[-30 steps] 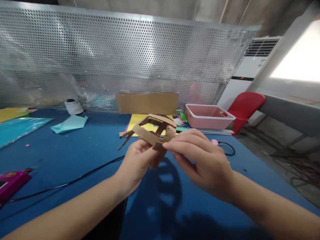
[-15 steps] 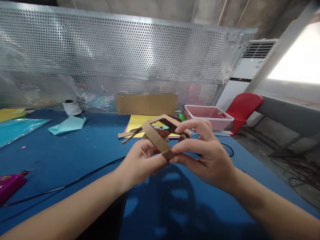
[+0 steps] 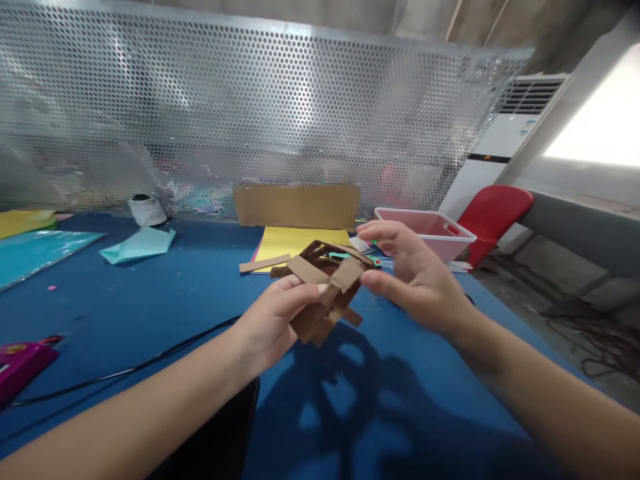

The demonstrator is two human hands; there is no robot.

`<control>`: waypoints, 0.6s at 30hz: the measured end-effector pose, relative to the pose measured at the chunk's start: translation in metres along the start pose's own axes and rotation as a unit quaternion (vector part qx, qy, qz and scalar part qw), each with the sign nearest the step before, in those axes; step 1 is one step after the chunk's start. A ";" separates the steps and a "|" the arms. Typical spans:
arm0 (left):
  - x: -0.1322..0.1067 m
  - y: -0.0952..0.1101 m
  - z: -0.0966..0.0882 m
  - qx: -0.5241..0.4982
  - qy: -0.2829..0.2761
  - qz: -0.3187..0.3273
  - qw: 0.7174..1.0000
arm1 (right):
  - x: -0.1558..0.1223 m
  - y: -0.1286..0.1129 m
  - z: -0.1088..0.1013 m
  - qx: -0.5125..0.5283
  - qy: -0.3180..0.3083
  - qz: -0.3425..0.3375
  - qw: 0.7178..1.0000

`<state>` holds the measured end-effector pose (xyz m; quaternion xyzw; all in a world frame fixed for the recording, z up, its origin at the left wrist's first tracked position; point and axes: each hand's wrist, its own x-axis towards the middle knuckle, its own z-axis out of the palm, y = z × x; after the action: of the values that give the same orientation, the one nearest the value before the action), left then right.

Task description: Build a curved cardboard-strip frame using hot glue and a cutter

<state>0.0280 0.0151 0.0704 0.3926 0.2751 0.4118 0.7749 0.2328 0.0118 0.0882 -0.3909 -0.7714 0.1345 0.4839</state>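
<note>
Above the blue table, my left hand [image 3: 273,320] grips a small structure of brown cardboard strips [image 3: 327,303], its thumb pressed on a joint between strips. The piece is tilted, with strips crossing and one short end sticking out at the lower right. My right hand [image 3: 420,283] is at its right side, fingers spread, the thumb close to the edge of the strips; whether it touches them I cannot tell. Behind lies a loose cardboard strip [image 3: 265,264] on yellow paper sheets [image 3: 305,239]. Part of some green-handled scissors [image 3: 376,261] shows behind the structure.
A pink basket [image 3: 425,223] stands at the back right, and a cardboard piece [image 3: 297,207] leans against the perforated metal panel [image 3: 280,100]. On the left lie folded light-blue paper [image 3: 140,245], a purple device [image 3: 25,367] and a black cable [image 3: 150,363]. A red chair [image 3: 495,217] is beyond.
The cardboard structure has been turned in my left hand, showing another side. My right hand has let go its pinch and its fingers have spread. The view has shifted slightly.
</note>
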 end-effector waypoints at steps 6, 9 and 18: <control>-0.014 0.002 -0.030 -0.096 0.048 0.009 0.994 | -0.030 0.103 -0.079 -0.257 -0.237 0.123 0.929; -0.015 -0.004 -0.035 -0.128 0.023 0.012 0.991 | -0.054 0.144 -0.096 -0.270 -0.283 0.112 0.913; 0.003 0.005 -0.012 -0.138 0.081 0.022 0.987 | -0.062 0.141 -0.083 -0.299 -0.326 0.014 0.897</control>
<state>0.0188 0.0242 0.0675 0.2536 0.2689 0.4929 0.7876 0.3842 0.0451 0.0065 -0.4626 -0.8839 0.0241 0.0639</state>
